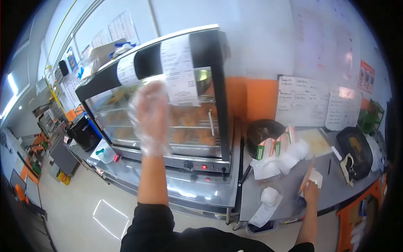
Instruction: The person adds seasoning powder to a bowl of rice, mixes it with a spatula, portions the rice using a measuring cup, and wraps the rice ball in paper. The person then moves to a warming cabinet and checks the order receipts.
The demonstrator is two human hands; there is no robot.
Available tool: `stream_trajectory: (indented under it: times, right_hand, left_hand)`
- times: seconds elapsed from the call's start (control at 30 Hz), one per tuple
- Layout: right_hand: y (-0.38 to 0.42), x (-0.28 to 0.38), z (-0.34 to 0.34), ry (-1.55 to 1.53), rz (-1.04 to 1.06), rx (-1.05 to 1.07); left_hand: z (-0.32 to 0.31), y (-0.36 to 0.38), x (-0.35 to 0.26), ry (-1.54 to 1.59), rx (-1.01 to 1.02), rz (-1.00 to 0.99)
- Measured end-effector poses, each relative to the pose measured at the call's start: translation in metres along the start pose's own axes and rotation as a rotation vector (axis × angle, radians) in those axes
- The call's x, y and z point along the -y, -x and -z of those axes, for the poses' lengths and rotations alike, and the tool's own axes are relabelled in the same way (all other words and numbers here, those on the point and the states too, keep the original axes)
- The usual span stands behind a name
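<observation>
My left hand (153, 109), in a clear plastic glove, is raised before the glass front of a food warmer cabinet (224, 96). Its fingers point up and are blurred, next to a long printed receipt (180, 71) taped on the cabinet. Breaded, golden-brown food pieces (191, 119) lie on wire racks behind the glass. Lower right, my bare right hand (311, 192) is closed on a brown and white paper piece (317, 178) over the steel table. Left of that hand, a white wrapped bundle (269, 195) rests beside another receipt (262, 215).
White paper packets with red and green print (277, 153) are piled at the table's back, by a dark round pan (262, 132). A black tray (354, 151) sits at the right. Handwritten whiteboards (302, 101) lean against the wall. Tiled floor (96, 206) extends to the left.
</observation>
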State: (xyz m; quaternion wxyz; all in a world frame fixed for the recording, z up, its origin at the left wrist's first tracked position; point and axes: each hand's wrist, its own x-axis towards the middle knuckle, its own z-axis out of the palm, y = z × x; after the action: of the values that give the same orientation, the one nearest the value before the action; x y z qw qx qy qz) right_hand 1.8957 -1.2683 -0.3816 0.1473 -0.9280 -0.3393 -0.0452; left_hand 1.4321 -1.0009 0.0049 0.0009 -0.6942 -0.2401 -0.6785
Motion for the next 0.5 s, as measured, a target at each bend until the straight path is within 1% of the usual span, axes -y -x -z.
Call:
stream_trajectory:
  times: [0.03,0.13,0.2,0.23,0.27,0.3,0.33,0.37,0.4,0.43,0.47,0.5]
  right_hand:
    - [-0.003,-0.001,-0.002,0.018,-0.019,-0.042]
    - [0.004,0.009,0.010,0.104,-0.048,-0.101]
    - [0.003,0.008,0.012,-0.029,0.051,-0.445]
    - [0.009,0.015,0.025,-0.092,0.098,-0.617]
    - [0.012,0.026,0.036,-0.280,0.051,-0.649]
    - [0.013,0.049,0.062,-0.463,-0.008,-0.675]
    - [-0.005,0.042,0.048,-0.653,0.126,-0.783]
    - [-0.009,0.063,0.060,-0.891,0.013,-0.639]
    - [0.011,0.100,0.080,-1.260,0.296,-0.486]
    - [0.022,0.130,0.094,-1.493,0.373,-0.356]
    - [0.054,0.158,0.144,-1.492,0.502,-0.177]
    - [0.082,0.182,0.183,-1.484,0.493,-0.022]
  left_hand:
    - [0.010,-0.025,-0.005,0.097,-0.134,0.292]
    - [0.013,-0.058,0.036,-0.107,0.104,0.519]
    - [-0.004,-0.060,0.058,-0.073,0.198,0.484]
    - [-0.012,-0.058,0.060,-0.050,0.249,0.466]
    - [-0.015,-0.055,0.058,0.074,0.244,0.498]
    - [-0.022,-0.050,0.051,0.202,0.253,0.533]
    - [-0.027,-0.033,0.029,0.449,0.250,0.529]
    - [-0.033,-0.016,0.007,0.697,0.253,0.534]
    - [-0.039,0.009,-0.014,0.788,0.316,0.531]
    - [-0.045,0.034,-0.034,0.876,0.382,0.533]
    - [-0.051,0.066,-0.050,0.937,0.573,0.490]
    - [-0.054,0.099,-0.064,1.004,0.761,0.446]
